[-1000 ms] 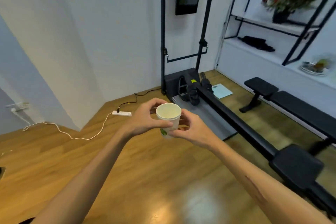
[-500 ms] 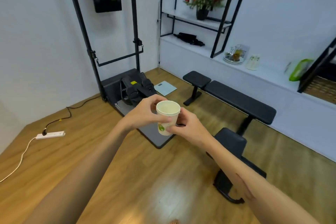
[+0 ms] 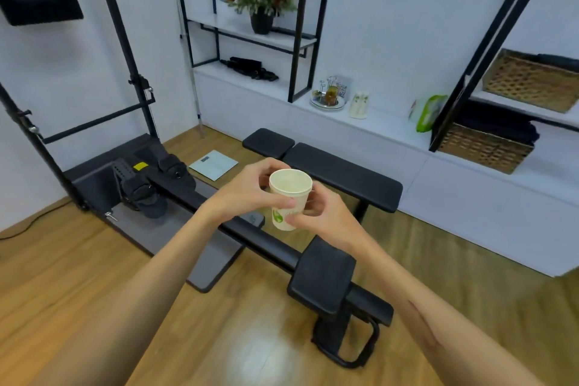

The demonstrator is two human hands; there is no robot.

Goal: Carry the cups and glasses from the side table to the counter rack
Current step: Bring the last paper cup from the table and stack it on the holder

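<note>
Head view: both hands' grip encircles a smooth tapered paper cup.

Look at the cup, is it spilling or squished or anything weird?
Nothing stands out. The paper cup is upright and keeps its round shape, held between the left hand and the right hand. No drips show on it or on the wooden floor below.

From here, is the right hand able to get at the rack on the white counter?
Probably not: the right hand grips the paper cup, and the black bench lies before the rack.
</note>
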